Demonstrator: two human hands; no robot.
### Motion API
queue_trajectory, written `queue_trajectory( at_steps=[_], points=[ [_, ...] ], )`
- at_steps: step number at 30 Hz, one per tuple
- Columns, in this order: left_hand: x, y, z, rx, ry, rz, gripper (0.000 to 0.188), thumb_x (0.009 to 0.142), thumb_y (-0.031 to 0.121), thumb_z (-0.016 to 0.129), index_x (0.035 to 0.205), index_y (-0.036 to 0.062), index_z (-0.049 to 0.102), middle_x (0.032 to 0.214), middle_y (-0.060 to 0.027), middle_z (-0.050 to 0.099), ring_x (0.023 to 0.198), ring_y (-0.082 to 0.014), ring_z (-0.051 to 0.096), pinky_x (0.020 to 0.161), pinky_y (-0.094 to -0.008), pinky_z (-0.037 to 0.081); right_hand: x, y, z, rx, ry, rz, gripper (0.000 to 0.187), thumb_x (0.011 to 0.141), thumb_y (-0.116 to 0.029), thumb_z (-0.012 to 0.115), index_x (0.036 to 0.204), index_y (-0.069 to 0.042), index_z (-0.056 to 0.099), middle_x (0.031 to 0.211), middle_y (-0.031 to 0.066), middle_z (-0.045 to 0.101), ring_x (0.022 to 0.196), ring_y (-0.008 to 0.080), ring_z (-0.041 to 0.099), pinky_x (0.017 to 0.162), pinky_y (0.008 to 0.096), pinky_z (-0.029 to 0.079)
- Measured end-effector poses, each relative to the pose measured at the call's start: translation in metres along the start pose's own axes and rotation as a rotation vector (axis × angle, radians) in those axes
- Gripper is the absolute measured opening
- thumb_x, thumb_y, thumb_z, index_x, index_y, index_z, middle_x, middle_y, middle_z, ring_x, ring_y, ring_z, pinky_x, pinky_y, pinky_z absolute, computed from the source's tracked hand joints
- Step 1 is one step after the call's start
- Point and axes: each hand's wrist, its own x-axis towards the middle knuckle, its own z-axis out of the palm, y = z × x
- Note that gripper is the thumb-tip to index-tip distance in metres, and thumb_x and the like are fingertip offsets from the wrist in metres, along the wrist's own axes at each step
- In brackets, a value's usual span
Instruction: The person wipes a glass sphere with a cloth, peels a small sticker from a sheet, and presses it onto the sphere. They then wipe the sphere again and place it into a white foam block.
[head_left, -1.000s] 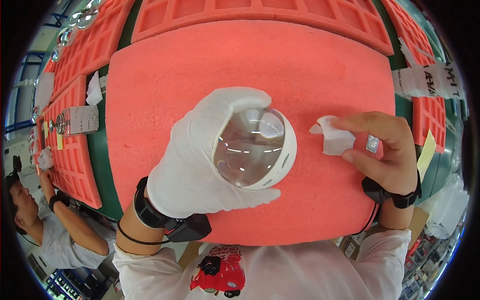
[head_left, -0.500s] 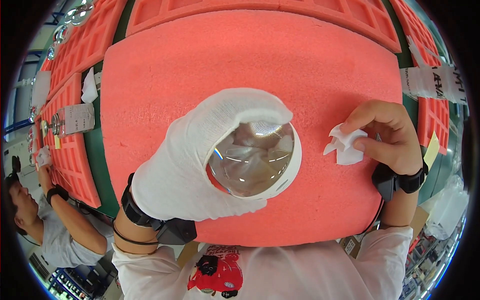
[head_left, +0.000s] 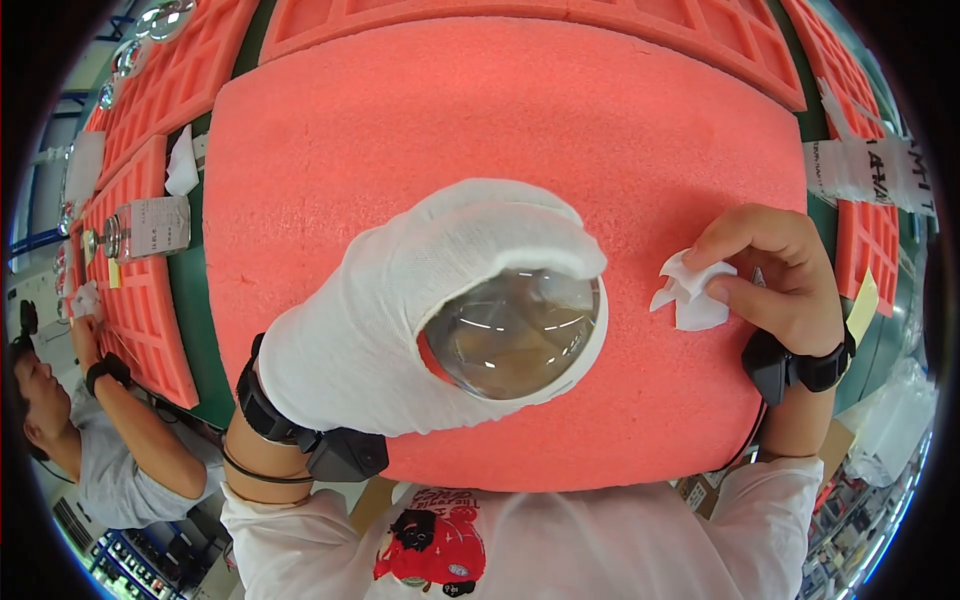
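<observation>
Cradling a domed glass lens (head_left: 515,340) at frame centre in the firmly curled fingers of the gloved left hand (head_left: 400,290), pinching white tissue (head_left: 698,296) right of centre between right hand (head_left: 780,275) fingertips, not yet touching glass, with progress hard to judge under reflections.

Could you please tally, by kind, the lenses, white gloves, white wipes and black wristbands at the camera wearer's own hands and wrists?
Clear lens, held in the left hand: 1
White glove, on the left hand: 1
White wipe, pinched in the right hand: 1
Black wristbands, one on each wrist: 2
Total: 5
</observation>
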Motion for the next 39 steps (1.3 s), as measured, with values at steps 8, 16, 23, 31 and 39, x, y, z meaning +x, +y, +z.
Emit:
queue_trajectory(
  at_steps=[8,16,23,31,39],
  points=[
    [0.002,-0.003,0.002,-0.001,-0.005,0.069,0.061,0.058,0.001,0.086,0.114,0.0061,0.062,0.126,-0.0159,0.057,0.109,-0.0256,0.060,0.088,-0.0347,0.051,-0.003,0.002,0.005,-0.015,0.066,0.051,0.026,0.072,0.011,0.061,0.094,0.000,0.068,0.095,0.0087,0.067,0.089,0.0171,0.064,0.076,0.0267,0.050],
    [-0.002,0.000,0.004,-0.005,-0.005,0.063,0.057,0.061,-0.002,0.082,0.113,0.0051,0.063,0.126,-0.0156,0.057,0.108,-0.0246,0.061,0.088,-0.0339,0.051,-0.003,0.001,0.006,-0.007,0.064,0.047,0.027,0.071,0.013,0.060,0.095,0.000,0.067,0.095,0.0087,0.067,0.089,0.0168,0.064,0.077,0.0268,0.050],
    [0.002,-0.001,0.003,-0.082,-0.041,0.030,0.060,0.059,0.001,0.084,0.115,0.0049,0.062,0.126,-0.0174,0.056,0.110,-0.0259,0.060,0.090,-0.0346,0.049,-0.004,0.001,-0.001,-0.026,0.002,0.088,0.027,0.073,0.000,0.067,0.100,0.000,0.067,0.104,0.0115,0.066,0.094,0.0209,0.064,0.081,0.0307,0.049],
    [0.012,0.001,-0.002,0.074,-0.044,0.175,0.057,0.059,0.007,0.083,0.112,0.0046,0.062,0.115,-0.0138,0.062,0.108,-0.0345,0.059,0.087,-0.0394,0.051,-0.038,-0.063,-0.026,-0.627,-0.347,-0.218,0.052,0.071,-0.017,0.077,0.119,0.000,0.064,0.139,0.0224,0.047,0.123,0.0369,0.052,0.100,0.0417,0.041],
    [0.001,0.004,0.001,0.192,0.078,0.185,0.071,0.055,0.023,0.091,0.114,0.0065,0.057,0.112,-0.0132,0.060,0.103,-0.0340,0.059,0.088,-0.0414,0.048,-0.057,-0.051,-0.017,-0.809,0.048,0.086,0.046,0.071,-0.010,0.074,0.115,-0.002,0.065,0.114,0.0159,0.064,0.108,0.0344,0.058,0.092,0.0398,0.045]
  ],
)
